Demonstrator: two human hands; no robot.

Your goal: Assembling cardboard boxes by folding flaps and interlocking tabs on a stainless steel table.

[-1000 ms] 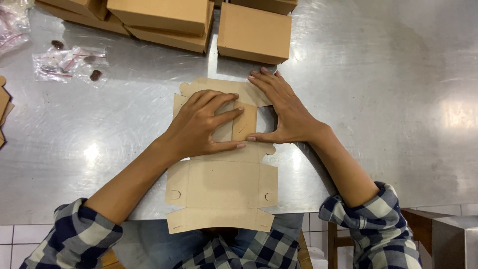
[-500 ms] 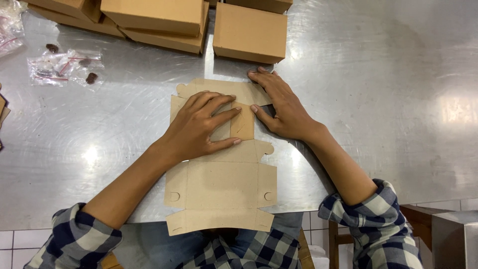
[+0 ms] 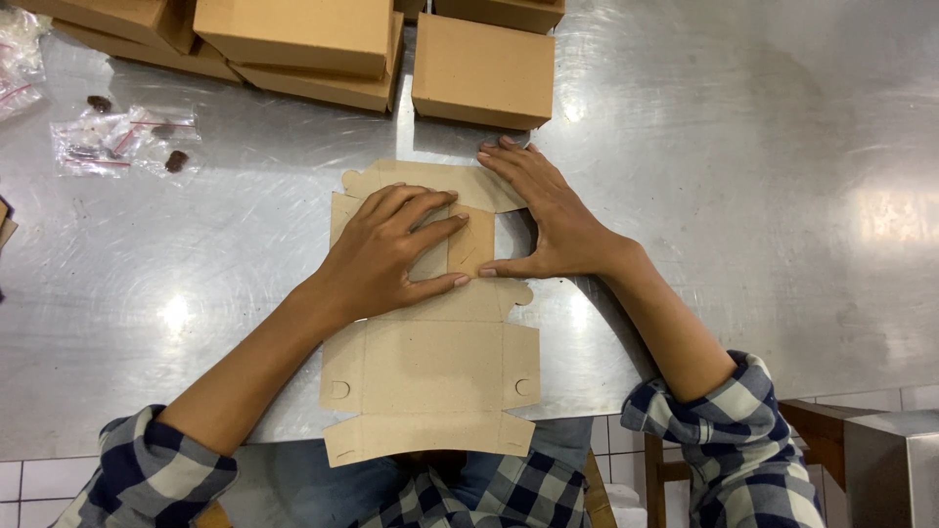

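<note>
- flat box blank [image 3: 430, 367], brown die-cut cardboard, lies unfolded on the steel table [image 3: 763, 196]; its near edge overhangs the table's front edge toward the person's lap.
- left hand [image 3: 391, 254] lies palm-down on the far half of the blank, fingers spread and flat, pinning a panel. nothing pinched.
- right hand [image 3: 548, 220] sits at the blank's right far corner, fingers extended along the far flap, thumb at the edge of a folded-in side flap [image 3: 471, 240]. open and pressing, not closed around anything.
- whether the thumb is under the flap edge or only against it: cannot tell from this angle.
- handling, as a judgement: thin card, very light, stiff across a panel but hinges readily at the score lines. likely slides on the smooth steel unless held down, hence the flat palm.
- edges and small tabs look easy to crease or tear; round cut-outs near the front corners are weak spots.
- best hold seems flat pressure on a panel with one hand, fingertips of the other along a flap's free edge close to its score.
- folded boxes [image 3: 484, 68] of the same card stand at the far edge of the table, well apart from the left hand, just beyond the right fingertips.
- clear plastic bags [image 3: 122, 142] with small dark pieces lie far left, away from both hands.
</note>
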